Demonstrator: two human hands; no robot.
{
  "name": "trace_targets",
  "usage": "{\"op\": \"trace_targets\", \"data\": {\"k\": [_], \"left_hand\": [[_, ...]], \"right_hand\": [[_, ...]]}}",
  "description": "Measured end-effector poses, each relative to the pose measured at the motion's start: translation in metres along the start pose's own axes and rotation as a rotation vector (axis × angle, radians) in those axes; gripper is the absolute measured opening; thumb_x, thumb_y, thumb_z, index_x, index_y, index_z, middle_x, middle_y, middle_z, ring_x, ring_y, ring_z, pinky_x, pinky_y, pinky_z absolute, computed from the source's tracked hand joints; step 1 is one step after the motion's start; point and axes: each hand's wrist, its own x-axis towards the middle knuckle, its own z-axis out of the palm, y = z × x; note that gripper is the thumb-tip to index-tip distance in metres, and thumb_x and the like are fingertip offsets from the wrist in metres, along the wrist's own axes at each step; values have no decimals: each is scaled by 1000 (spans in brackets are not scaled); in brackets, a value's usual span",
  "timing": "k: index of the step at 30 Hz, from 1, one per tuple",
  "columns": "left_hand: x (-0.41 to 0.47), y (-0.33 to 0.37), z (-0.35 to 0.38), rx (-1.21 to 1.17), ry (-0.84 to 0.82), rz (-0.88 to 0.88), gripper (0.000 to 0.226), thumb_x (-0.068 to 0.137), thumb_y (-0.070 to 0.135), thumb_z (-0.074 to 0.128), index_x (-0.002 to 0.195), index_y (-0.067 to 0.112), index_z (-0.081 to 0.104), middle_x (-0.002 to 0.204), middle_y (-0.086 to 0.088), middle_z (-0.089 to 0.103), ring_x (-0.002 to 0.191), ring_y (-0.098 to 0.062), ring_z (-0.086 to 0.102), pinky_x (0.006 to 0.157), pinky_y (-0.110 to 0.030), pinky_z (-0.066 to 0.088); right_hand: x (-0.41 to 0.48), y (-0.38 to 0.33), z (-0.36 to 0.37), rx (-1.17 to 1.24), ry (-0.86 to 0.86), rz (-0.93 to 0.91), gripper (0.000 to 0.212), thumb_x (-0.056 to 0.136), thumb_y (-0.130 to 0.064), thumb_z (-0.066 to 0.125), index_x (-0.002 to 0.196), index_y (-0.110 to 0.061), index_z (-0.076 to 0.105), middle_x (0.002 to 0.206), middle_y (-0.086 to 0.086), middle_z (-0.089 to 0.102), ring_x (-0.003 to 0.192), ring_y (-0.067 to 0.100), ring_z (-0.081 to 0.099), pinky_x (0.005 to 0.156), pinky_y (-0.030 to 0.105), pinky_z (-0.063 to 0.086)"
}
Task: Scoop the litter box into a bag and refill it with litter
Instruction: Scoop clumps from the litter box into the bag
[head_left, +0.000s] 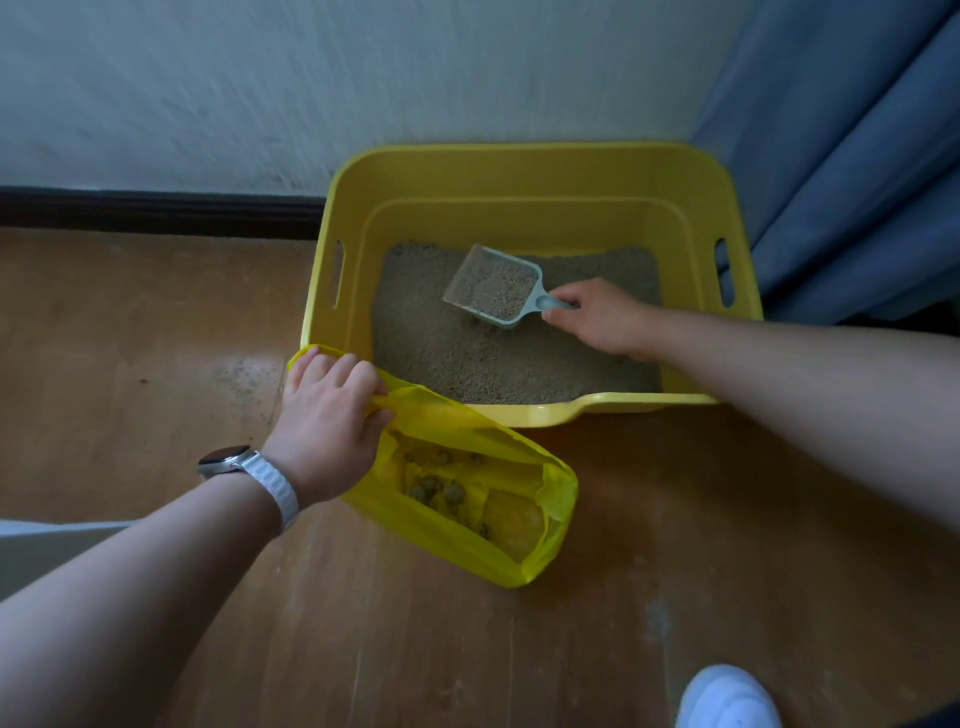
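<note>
Scooping under way: clumps (441, 488) already in bag (519, 566), gripped open by left hand (327, 421). Loaded scoop (493, 288) gripped by right hand (602, 319) over box (519, 171). Refill not begun.

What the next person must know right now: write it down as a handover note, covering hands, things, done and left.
Left hand: grips the mouth of the yellow bag, holding it open on the floor by the litter box's near-left corner.
Right hand: holds the scoop by its handle; the scoop is inside the box, loaded with litter.
Done: several clumps lie in the bag.
Left: probably tip this load into the bag, finish scooping, then refill. No fresh litter supply is in view.
</note>
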Motion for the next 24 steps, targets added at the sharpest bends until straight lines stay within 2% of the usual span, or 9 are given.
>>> {"op": "trace_targets", "data": {"k": [4, 9, 13, 17, 20, 24], "left_hand": [[1, 0, 0, 14, -1, 3, 29, 76, 42, 44, 86, 17, 54, 82, -4, 55, 84, -34, 51, 100, -53, 30], [1, 1, 0, 14, -7, -10, 27, 76, 41, 47, 86, 16, 54, 81, -5, 54, 85, -34, 51, 101, -52, 30], [1, 1, 0, 10, -25, -21, 22, 75, 35, 56, 86, 16, 54, 82, -5, 55, 86, -34, 51, 102, -53, 29], [1, 1, -1, 17, -42, -22, 22, 75, 35, 57, 87, 17, 54, 83, -5, 55, 86, -34, 52, 102, -53, 30], [0, 1, -2, 19, -40, -20, 22, 75, 35, 57, 86, 17, 53, 83, -4, 55, 86, -34, 52, 102, -54, 31], [1, 3, -3, 17, -48, -24, 22, 75, 35, 56, 86, 15, 55, 83, -6, 56, 86, -35, 52, 103, -54, 31]], "right_hand": [[-5, 7, -12, 32, 48, 1, 21, 98, -33, 54, 107, -20, 69, 76, 4, 56, 67, 17, 48, 62, 31, 34], [-9, 6, -20, 59, 90, -16, 15, 97, -34, 55, 106, -31, 67, 74, 0, 58, 67, 17, 52, 63, 32, 39], [-15, 0, -19, -27, 75, -36, 23, 98, -35, 53, 113, -26, 67, 79, 6, 62, 64, 17, 51, 59, 29, 35], [-26, -6, -15, -79, 20, -60, 16, 98, -36, 53, 106, -30, 66, 66, -3, 53, 54, 11, 43, 49, 25, 30], [-29, -6, -10, -80, 65, -50, 21, 98, -35, 53, 102, -20, 67, 66, -3, 53, 54, 12, 45, 50, 26, 31], [-35, -7, -5, -108, 32, -49, 20, 97, -34, 54, 105, -22, 68, 66, -3, 53, 53, 10, 44, 48, 25, 30]]}}
